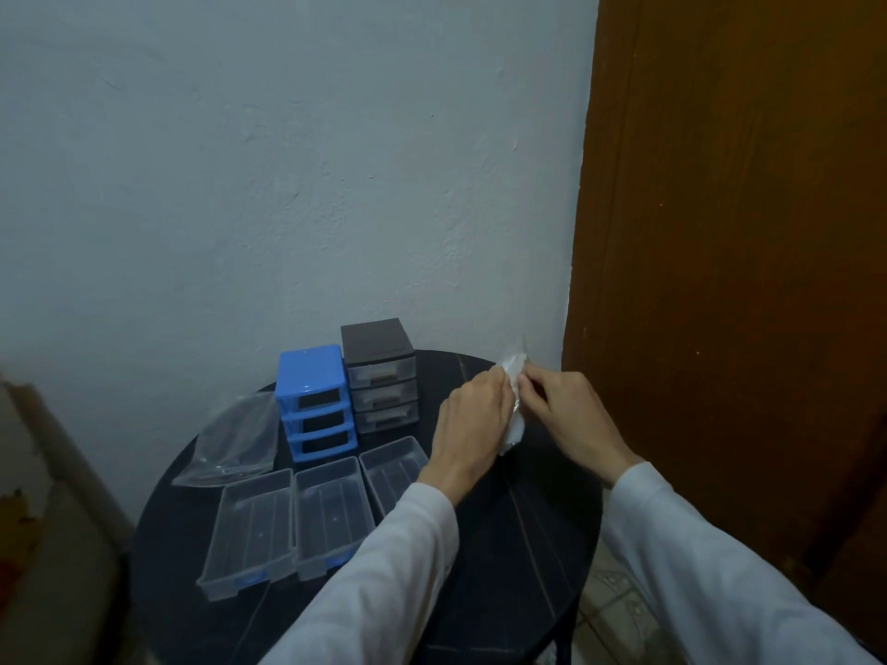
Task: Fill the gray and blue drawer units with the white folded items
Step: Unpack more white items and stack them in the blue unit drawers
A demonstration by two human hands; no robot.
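Step in hand: opening a clear packet of white folded items (pixel 512 405) held between the two hands above the round dark worktop (pixel 504 544); judged as the unpacking that comes before any filling.
Left hand (pixel 473 419): fingers curled round the left side of the packet, thumb toward its top edge.
Right hand (pixel 566 415): fingertips pinching the packet's upper edge, just beside the left hand's thumb.
White folded items: all inside the packet between the hands; none lies in a drawer yet.
Blue drawer unit (pixel 316 400): to the left of the left hand, well apart, its three slots empty.
Three clear drawers (pixel 331 511): in a row on the worktop, below and left of the left hand, the nearest one partly under the left sleeve.
Gray drawer unit (pixel 379 374): just left of the left hand, beyond it, its three drawers pushed in.
Clear plastic bag (pixel 237 439): flat on the worktop, far left of both hands.
Next move calls for: parting the packet's top, drawing an item out, then laying it in one of the loose drawers.
Writing or brands: none legible on the units, drawers or packet.
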